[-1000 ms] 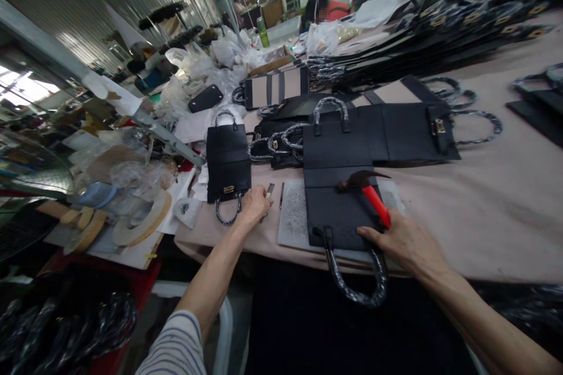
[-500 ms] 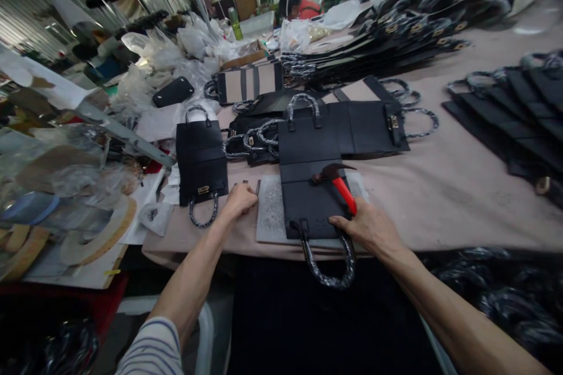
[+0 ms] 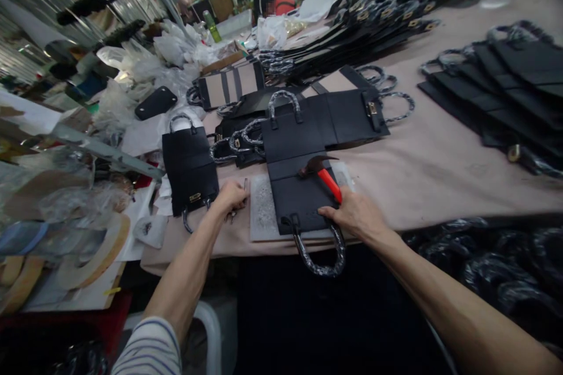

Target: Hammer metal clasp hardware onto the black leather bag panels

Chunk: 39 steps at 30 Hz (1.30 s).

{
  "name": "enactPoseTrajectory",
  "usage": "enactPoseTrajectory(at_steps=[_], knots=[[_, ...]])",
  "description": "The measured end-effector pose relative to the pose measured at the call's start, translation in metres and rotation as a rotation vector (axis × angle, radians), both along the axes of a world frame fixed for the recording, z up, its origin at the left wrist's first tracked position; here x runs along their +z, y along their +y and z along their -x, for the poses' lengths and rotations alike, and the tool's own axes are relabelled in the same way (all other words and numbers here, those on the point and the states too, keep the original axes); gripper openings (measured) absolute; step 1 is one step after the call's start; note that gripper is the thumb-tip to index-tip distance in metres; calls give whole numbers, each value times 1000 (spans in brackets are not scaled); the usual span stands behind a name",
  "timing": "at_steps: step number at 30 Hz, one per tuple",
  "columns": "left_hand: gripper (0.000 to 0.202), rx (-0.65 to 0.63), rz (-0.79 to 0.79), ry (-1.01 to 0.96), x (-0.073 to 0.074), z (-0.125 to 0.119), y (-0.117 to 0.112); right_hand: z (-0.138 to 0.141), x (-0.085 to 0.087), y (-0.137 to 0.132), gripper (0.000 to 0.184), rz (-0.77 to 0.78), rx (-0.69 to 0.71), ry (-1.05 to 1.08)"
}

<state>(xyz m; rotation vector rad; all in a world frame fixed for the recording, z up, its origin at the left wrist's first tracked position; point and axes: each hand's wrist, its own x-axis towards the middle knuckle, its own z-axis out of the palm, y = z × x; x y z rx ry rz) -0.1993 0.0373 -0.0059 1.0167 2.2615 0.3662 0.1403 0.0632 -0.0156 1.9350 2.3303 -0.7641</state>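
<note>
My right hand [image 3: 358, 214] is closed around the red handle of a claw hammer [image 3: 331, 184]. The hammer's dark head lies over a black bag panel [image 3: 292, 187], and my thumb rests near the panel's lower edge. This panel has wrapped loop handles at both ends and lies partly on a grey slab [image 3: 263, 208]. To the left of the slab, my left hand [image 3: 231, 196] is closed at the table with a thin metal rod [image 3: 245, 186] at its fingertips. Small metal bits below that hand are too blurred to name. Another black bag panel [image 3: 189, 164] with a gold clasp lies beside it.
Several bag panels [image 3: 356, 120] lie behind the slab. A fanned stack of black panels [image 3: 492, 88] is at the right, with another pile [image 3: 334, 47] at the back. Clear plastic wrap [image 3: 145, 64] and a metal pole [image 3: 109, 152] are at the left. A person [image 3: 279, 3] is in the background.
The view has shifted, moving most of the scene leftward. My left hand has drawn slightly down and nearer the slab's left side; small metal bits show beneath it. My right hand keeps the hammer.
</note>
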Motion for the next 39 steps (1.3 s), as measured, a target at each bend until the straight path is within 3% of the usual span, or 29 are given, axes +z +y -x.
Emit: enactPoseTrajectory(at_steps=[3,7,10,13,16,19,39], knots=[[11,61,-202,-196,17,-22,-12,0,1,0,58,3,-13,20],[37,142,-488,-753,26,-88,-30,0,1,1,58,10,-42,28],[32,73,-562,-812,12,-139,-40,-1,0,0,58,-3,-43,35],[23,-34,-657,-658,-10,-162,-46,-2,-2,-1,55,-49,-31,64],[16,-105,-694,-492,-28,-161,-52,-3,-3,-2,54,-72,-33,99],[16,-119,-712,-435,-34,-157,-56,-4,-4,-2,54,-75,-34,112],[13,-200,-732,-299,-34,-163,-55,-5,-4,-2,56,-77,-19,96]])
